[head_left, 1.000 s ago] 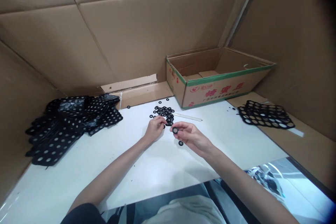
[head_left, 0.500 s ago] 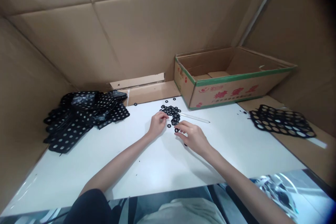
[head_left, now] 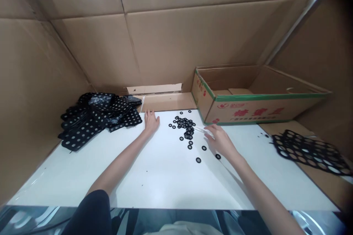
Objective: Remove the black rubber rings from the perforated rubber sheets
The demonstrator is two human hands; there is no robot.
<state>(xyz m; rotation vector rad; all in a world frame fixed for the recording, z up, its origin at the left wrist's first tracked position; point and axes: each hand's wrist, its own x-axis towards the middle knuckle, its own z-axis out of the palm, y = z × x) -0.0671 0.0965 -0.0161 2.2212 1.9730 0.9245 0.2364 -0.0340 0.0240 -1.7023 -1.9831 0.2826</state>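
Spread wide and let go, the left hand (head_left: 151,122) has its fingers out on the far part of the white table (head_left: 165,176). Black sheets with pale dots (head_left: 82,129) lie in a messy heap just left of it. You cannot tell if the right hand (head_left: 220,141) is pinching anything; its thumb and fingers are bent at the right end of a thin white stick (head_left: 199,129).

Lots of little black rings (head_left: 189,129) sit in a pile in the middle of the table, between the two hands. Some loose ones lie around it, and three are nearer, close to the right hand. Behind that hand, at the far right, is a big cardboard box (head_left: 248,112) with green edges. A black sheet full of holes (head_left: 288,140) lies at the right.
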